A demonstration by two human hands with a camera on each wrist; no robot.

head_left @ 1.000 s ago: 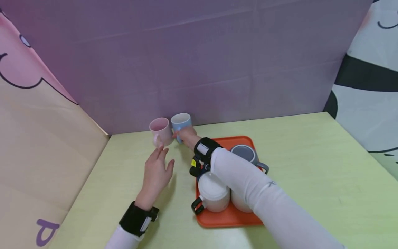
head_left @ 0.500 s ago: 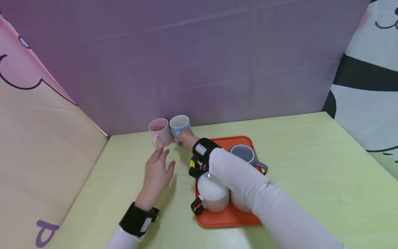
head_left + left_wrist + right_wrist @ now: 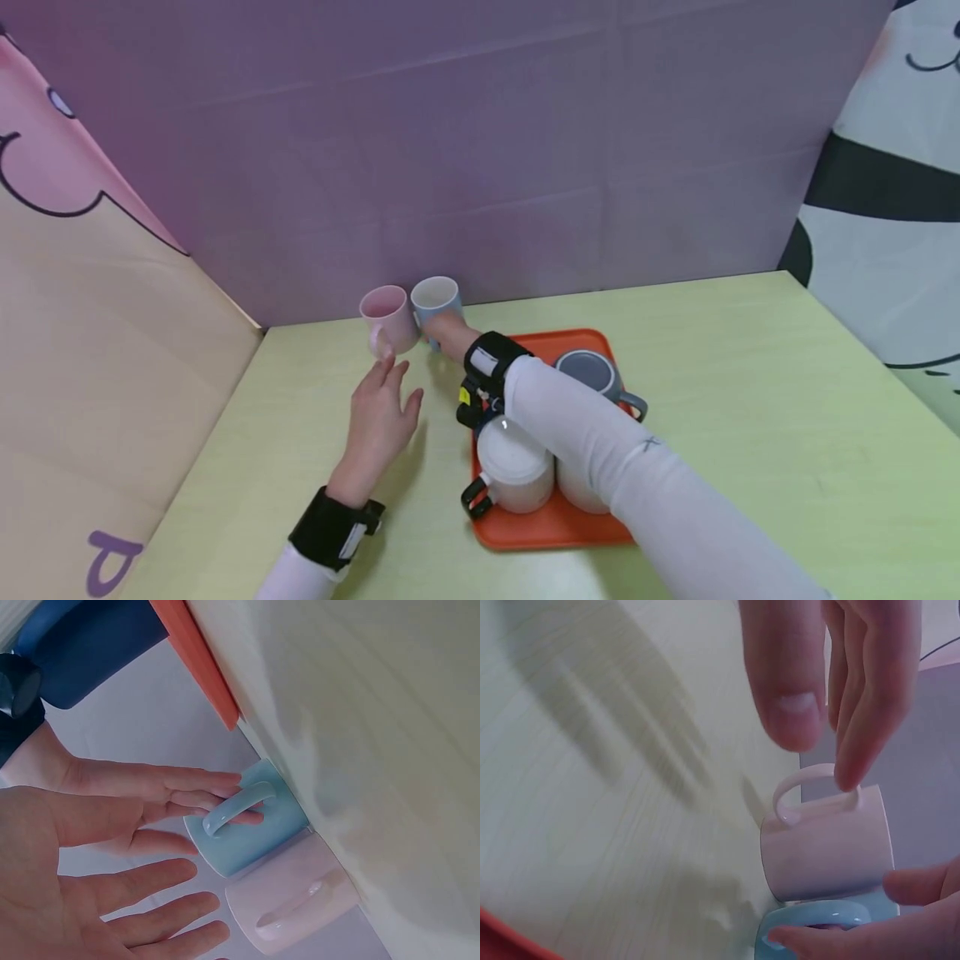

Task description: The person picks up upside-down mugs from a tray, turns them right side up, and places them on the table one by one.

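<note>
A light blue mug stands on the green table at the back wall, touching a pink mug on its left. My right hand reaches over to the blue mug. In the left wrist view a finger of the right hand is hooked through the handle of the blue mug, beside the pink mug. My left hand hovers open just in front of the pink mug, holding nothing. The right wrist view shows the left hand above the pink mug.
An orange tray lies under my right forearm, carrying a grey mug, a white lidded pot and another white vessel partly hidden by the sleeve. Purple and patterned panels wall the table at the back and left.
The blue mug has shifted slightly left against the pink mug, with my right hand still at its handle. My left hand has hardly moved.
</note>
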